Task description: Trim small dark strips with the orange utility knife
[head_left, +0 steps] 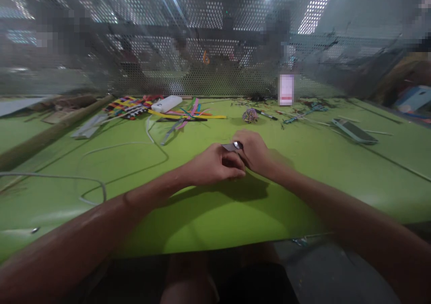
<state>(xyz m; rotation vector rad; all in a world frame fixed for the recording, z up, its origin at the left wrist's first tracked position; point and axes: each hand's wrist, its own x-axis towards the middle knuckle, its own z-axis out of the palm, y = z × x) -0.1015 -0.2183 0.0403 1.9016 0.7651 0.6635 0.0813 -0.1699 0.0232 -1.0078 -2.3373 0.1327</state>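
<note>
Over the middle of the green table (215, 227), my left hand (217, 165) and my right hand (254, 153) meet. A small grey strip (230, 147) runs between them, its left end pinched by my left hand. The fingers of my right hand are closed around its other end, where a shiny metallic spot (237, 145) shows; what exactly that is cannot be made out. My right fingertips are partly hidden and blurred.
Coloured strips (191, 114), a white power bank (167, 103) with a cable and a woven piece (126, 106) lie at the back left. Behind are a string ball (250, 115), a pen (266, 114) and an upright phone (286, 90). Another phone (355, 131) lies right.
</note>
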